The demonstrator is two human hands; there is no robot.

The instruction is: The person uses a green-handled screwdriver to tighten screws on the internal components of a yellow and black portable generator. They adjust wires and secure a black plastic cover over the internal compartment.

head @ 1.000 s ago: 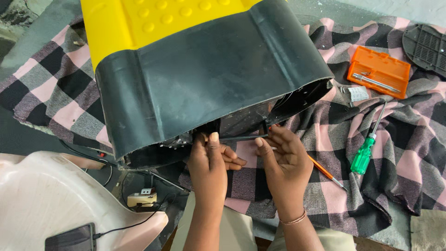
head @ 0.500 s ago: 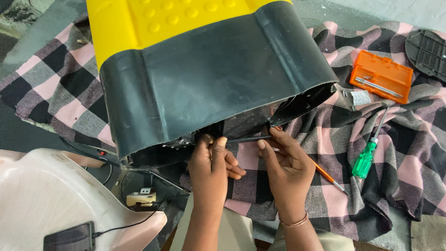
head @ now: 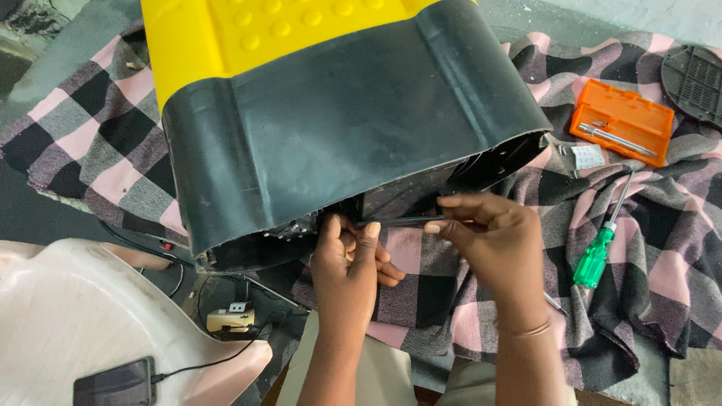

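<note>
A large yellow-and-black plastic tank (head: 331, 113) lies on its side across a pink, grey and black checked cloth (head: 90, 143), its open black base end turned toward the person. At the lower edge of that opening a thin dark rod (head: 398, 221) runs level between the two hands. The left hand (head: 352, 259) is closed at the rim of the opening, fingers curled in against the inner parts; what exactly they pinch cannot be made out. The right hand (head: 492, 240) is closed on the rod's other end, thumb and fingertips pinching it. To the right on the cloth lie a green-handled screwdriver (head: 598, 252), an open orange tool case (head: 621, 131) further back, and a dark round grille (head: 696, 79) at the edge. To the lower left stands a pale plastic chair (head: 68, 323) with a phone (head: 114, 383) on a charging cable; a small beige plug (head: 229, 319) sits on the floor beside it.
</note>
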